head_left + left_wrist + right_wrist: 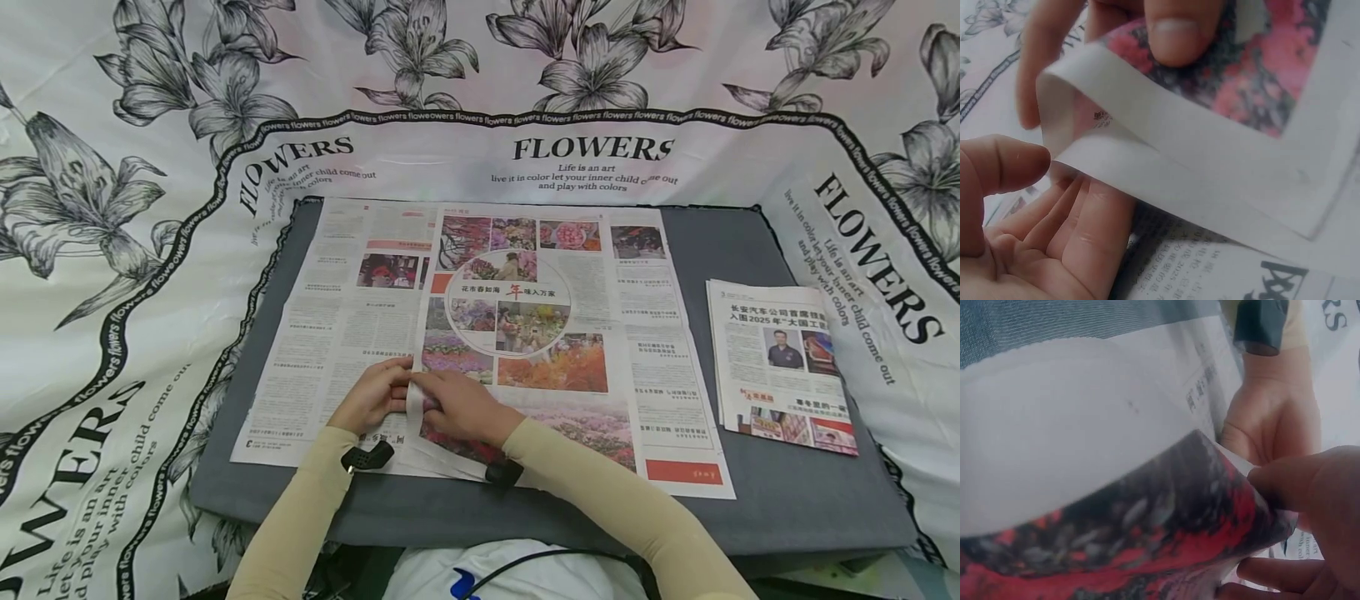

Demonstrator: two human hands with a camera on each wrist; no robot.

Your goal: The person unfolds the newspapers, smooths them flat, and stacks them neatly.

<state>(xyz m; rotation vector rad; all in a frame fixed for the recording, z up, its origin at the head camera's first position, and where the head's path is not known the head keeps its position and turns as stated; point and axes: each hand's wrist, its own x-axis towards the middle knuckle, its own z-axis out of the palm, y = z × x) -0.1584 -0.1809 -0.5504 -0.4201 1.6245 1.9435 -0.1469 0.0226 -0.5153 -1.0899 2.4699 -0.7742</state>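
Observation:
A large newspaper (585, 279) with flower photos lies spread on the grey tabletop. At its inner left edge, my right hand (468, 408) pinches the sheets, thumb on the printed flower side and fingers behind. That edge is lifted and curls over in the left wrist view, with a pale inner layer (1110, 153) showing. Close beside it is my left hand (372, 396), palm up, fingers (1094, 237) reaching beneath the lifted edge and thumb just off its corner. Under both hands spreads the left newspaper page (322, 333).
A folded newspaper (783, 367) lies at the right side of the grey table (465, 512). White cloth printed with flowers and lettering (442, 158) surrounds the table at the back and sides. Black bands (367, 457) are on both wrists. A dark cable (555, 552) crosses the person's lap.

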